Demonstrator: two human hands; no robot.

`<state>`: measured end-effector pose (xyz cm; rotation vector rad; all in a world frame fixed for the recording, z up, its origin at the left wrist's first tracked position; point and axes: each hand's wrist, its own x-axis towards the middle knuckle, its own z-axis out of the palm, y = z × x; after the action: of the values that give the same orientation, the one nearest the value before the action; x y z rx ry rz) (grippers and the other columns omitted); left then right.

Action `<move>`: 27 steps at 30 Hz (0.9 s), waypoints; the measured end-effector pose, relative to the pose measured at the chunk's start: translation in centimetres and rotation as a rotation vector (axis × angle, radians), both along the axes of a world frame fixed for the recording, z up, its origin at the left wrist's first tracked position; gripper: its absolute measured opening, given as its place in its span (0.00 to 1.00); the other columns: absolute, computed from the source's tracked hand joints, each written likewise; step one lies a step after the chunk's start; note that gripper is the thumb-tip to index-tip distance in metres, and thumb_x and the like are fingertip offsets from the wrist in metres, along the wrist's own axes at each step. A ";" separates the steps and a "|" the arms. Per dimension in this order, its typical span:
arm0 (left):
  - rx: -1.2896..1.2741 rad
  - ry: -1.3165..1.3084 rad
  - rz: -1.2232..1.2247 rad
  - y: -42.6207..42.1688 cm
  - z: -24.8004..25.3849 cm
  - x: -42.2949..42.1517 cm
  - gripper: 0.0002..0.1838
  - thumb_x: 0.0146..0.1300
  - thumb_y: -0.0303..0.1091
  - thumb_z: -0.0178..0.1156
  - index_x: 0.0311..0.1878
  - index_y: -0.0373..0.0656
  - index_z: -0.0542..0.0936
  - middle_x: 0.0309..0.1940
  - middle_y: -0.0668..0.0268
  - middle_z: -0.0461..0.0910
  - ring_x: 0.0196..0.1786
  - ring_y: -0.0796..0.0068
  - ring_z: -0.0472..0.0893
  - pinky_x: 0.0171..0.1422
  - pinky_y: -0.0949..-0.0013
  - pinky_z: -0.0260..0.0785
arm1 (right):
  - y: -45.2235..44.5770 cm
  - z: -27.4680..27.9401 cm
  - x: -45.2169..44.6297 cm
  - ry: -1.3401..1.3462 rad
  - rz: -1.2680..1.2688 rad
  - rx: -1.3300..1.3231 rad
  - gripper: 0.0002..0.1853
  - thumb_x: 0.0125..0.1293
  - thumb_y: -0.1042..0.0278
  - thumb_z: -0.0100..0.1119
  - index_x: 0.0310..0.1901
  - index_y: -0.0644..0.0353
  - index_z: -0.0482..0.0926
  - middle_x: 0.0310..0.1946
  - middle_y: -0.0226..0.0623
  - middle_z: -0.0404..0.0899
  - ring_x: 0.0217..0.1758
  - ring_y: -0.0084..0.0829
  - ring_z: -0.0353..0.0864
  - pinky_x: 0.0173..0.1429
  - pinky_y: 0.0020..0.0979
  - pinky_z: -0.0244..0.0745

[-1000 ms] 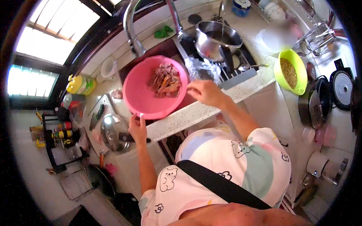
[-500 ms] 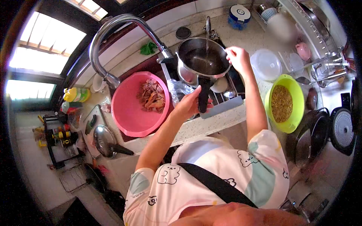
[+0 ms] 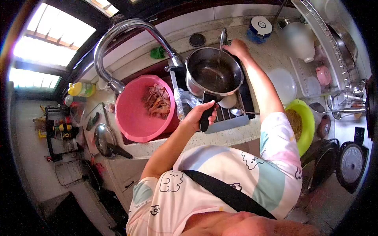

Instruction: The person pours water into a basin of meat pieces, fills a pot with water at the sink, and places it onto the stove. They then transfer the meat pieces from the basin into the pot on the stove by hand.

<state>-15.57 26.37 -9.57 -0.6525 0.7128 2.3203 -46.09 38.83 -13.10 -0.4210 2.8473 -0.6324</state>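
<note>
- My left hand has its fingers wrapped around the black handle of the round metal pot, which sits just beyond them.
- My right hand is beside the slim metal tap; I can't tell whether its fingers grip it.
- Crinkled clear plastic lies just left of my left fingers; farther left, the smooth pink basin holds ragged, reddish-brown pieces.
- The pot looks shiny outside, dark inside, with thin water running in.
</note>
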 end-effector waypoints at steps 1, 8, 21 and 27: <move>-0.003 0.002 0.007 0.0 0.3 0.1 0.17 0.64 0.46 0.54 0.40 0.39 0.71 0.21 0.65 0.73 0.19 0.75 0.71 0.21 0.72 0.66 | -0.1 -0.7 -0.2 0.062 0.059 0.042 0.24 0.50 0.49 0.64 0.37 0.67 0.81 0.38 0.53 0.80 0.45 0.48 0.79 0.48 0.42 0.74; -0.012 -0.030 -0.032 0.2 0.7 2.8 0.24 0.66 0.54 0.46 0.43 0.37 0.72 0.24 0.60 0.76 0.22 0.67 0.76 0.27 0.65 0.70 | 1.2 -3.0 -2.1 0.090 0.152 0.002 0.21 0.50 0.49 0.65 0.34 0.62 0.82 0.32 0.51 0.80 0.38 0.46 0.81 0.43 0.42 0.74; -0.093 0.020 -0.018 0.5 1.8 2.8 0.12 0.68 0.43 0.50 0.39 0.43 0.71 0.20 0.73 0.62 0.18 0.83 0.60 0.17 0.78 0.52 | 1.5 -1.5 -0.1 0.094 -0.061 -0.149 0.17 0.52 0.59 0.59 0.36 0.66 0.81 0.36 0.55 0.80 0.41 0.50 0.80 0.46 0.45 0.74; -0.075 -0.006 -0.047 0.1 1.3 2.6 0.11 0.67 0.40 0.52 0.37 0.43 0.72 0.20 0.73 0.64 0.18 0.82 0.61 0.19 0.77 0.54 | 3.6 1.1 5.5 0.225 -0.436 -0.582 0.13 0.55 0.62 0.57 0.32 0.66 0.79 0.31 0.50 0.81 0.36 0.45 0.81 0.44 0.42 0.75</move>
<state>-12.94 26.48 -8.25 -0.6696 0.8073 2.2570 -40.58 42.40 -11.99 0.0717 2.9349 -1.6019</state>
